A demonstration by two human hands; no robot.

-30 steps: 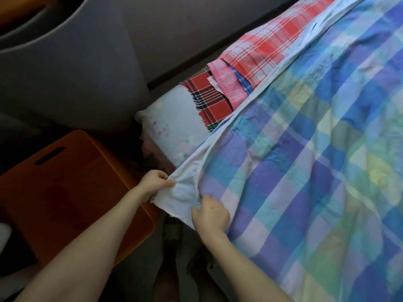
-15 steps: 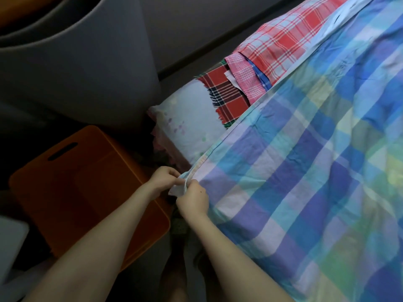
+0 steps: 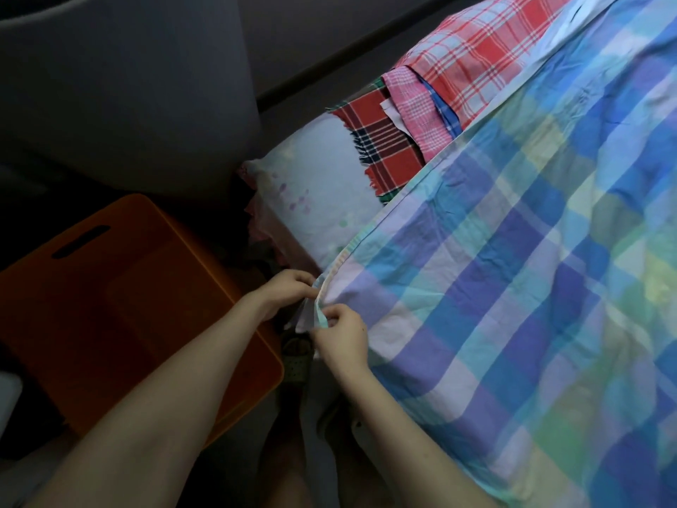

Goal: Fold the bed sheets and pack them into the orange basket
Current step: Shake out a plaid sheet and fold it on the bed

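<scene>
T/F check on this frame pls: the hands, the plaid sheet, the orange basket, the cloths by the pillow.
1. The left hand and right hand both pinch a corner of the blue, green and purple plaid cotton sheet. True.
2. The orange plastic basket sits on the bed. False: it stands on the floor, left of the hands.
3. The dark-red tartan fringed cloth lies in the basket. False: it lies on the bed beside the pale floral pillow.
4. The plaid sheet's edge overlaps the pillow. True.
</scene>
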